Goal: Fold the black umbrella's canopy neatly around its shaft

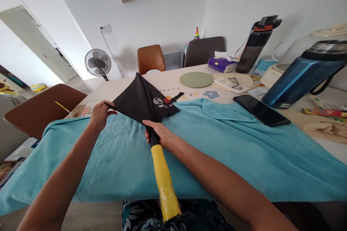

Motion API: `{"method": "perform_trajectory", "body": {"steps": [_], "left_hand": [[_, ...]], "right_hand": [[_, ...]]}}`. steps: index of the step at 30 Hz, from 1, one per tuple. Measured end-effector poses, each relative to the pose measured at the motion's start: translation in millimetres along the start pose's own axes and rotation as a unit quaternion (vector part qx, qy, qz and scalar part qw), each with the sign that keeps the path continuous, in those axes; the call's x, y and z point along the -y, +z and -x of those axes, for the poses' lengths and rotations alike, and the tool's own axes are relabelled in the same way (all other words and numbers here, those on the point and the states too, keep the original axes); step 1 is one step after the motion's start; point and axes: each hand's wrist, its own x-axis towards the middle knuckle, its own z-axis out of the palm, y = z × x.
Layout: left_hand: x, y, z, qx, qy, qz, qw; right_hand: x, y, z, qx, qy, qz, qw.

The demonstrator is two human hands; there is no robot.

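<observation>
A black umbrella with a yellow-wrapped handle lies partly folded over a teal blanket, its handle pointing toward me. White and red printing shows on its canopy. My left hand pinches a corner of the canopy and holds that panel stretched out to the left. Around the umbrella's neck, just above the handle, my right hand is closed, with the thumb lying on the gathered fabric. A loose black strap sticks out from the canopy's right side.
On the right, a black phone rests on the blanket's edge by a tilted-looking blue flask. Behind are a dark bottle, a purple tissue box, glasses and a green mat. A brown chair stands left.
</observation>
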Motion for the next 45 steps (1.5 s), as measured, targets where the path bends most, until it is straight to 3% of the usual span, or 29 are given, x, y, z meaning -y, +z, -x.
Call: {"method": "perform_trajectory", "body": {"steps": [5,11,17,25,28,32,33,36,39,45], "left_hand": [[-3.7,2.9,0.7,-0.011,0.006,-0.002,1.000],[-7.6,-1.0,0.6,-0.037,0.040,0.009,0.998],[-4.8,-12.8,0.2,-0.046,0.038,-0.060,0.996],[4.7,-13.5,6.5,-0.028,0.013,-0.087,0.996],[-2.5,-12.3,13.4,-0.050,0.038,-0.196,0.979],[-21.8,5.3,54.0,-0.106,0.160,-0.316,0.929],[-25.2,13.5,68.8,-0.095,0.177,-0.317,0.927],[-27.0,41.3,110.0,0.037,0.198,-0.286,0.937],[-19.0,63.2,132.2,0.112,0.252,-0.301,0.913],[-4.9,75.3,135.8,0.118,0.305,-0.328,0.886]], "right_hand": [[1.6,4.5,3.4,-0.034,-0.001,0.021,0.999],[6.7,-0.7,6.3,0.041,0.024,-0.028,0.998],[6.7,-1.9,1.8,-0.005,0.007,-0.038,0.999],[5.5,-1.4,2.2,0.025,0.015,-0.024,0.999],[6.4,-1.3,2.1,0.013,0.021,-0.025,0.999],[6.0,-0.1,1.1,0.003,0.017,-0.030,0.999],[5.6,0.2,0.7,0.002,0.016,-0.028,0.999],[4.4,0.8,-0.6,0.000,0.010,-0.014,1.000],[3.9,0.9,-2.0,-0.006,0.012,-0.006,1.000],[2.7,-1.1,-4.2,-0.022,0.001,-0.017,1.000]]}}
